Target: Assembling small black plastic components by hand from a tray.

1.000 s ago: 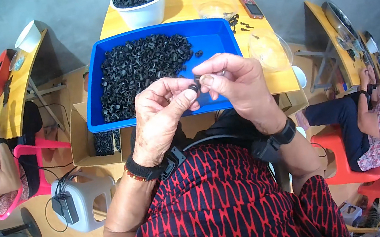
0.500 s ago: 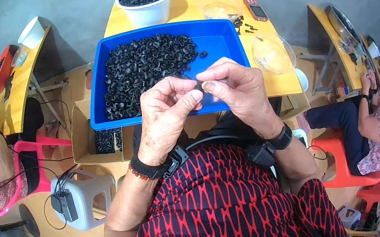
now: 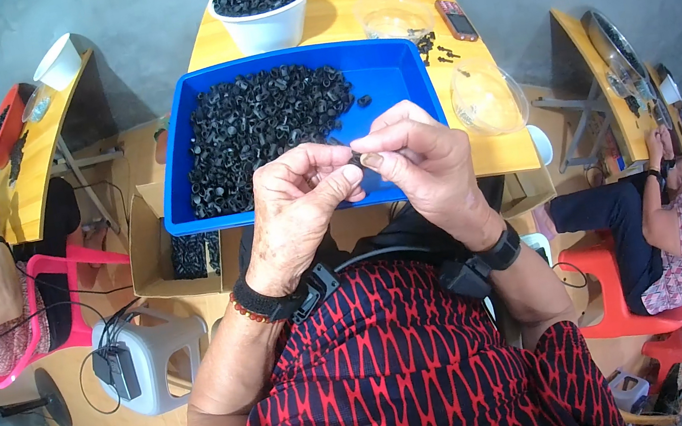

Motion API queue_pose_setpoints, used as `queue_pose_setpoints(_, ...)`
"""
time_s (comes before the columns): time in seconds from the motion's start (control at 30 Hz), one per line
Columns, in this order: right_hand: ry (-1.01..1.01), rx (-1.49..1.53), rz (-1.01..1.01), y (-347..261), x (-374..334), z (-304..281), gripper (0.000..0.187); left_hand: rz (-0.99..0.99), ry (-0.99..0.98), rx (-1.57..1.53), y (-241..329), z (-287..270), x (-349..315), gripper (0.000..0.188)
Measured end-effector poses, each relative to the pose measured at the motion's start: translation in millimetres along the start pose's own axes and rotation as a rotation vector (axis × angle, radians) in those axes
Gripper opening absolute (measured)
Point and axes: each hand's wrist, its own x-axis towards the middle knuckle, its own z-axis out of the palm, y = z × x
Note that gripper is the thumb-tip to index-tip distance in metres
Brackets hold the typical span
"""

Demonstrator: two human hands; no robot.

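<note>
Both hands (image 3: 362,178) around small black ring (image 3: 356,160)

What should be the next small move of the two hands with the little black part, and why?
Probably a small press or twist to seat the small black part, then drop it. The left hand and right hand pinch it together between their fingertips, just above the near rim of the blue tray. The tray is piled with loose black rings, so more wait close by.

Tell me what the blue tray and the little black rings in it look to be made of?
The blue tray looks like moulded plastic: even glossy colour, rounded rim. The black rings seem matte plastic or rubber; dull, uniform, too small to be sure.
</note>
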Motion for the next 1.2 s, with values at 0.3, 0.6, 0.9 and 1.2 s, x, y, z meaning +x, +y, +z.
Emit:
queue_pose_setpoints(0.3,0.009,0.021,-0.012,-2.6,-1.5,7.3,0.016,-0.128,-0.027,-0.223,5.1,-3.0,2.3,0.006)
queue_pose_setpoints(0.6,-0.060,0.050,0.081,-13.0,0.6,-1.8,0.033,-0.097,0.004,-0.132,4.2,-0.7,1.6,0.006)
queue_pose_setpoints(0.9,-0.347,-0.650,-0.135,-33.4,17.1,-3.6,0.029,-0.005,0.051,0.022,0.0,1.4,1.9,0.006)
queue_pose_setpoints(1.2,-0.302,-0.638,-0.141,-32.8,15.5,-0.9,0.026,0.007,0.032,0.008,2.7,4.3,2.7,0.008)
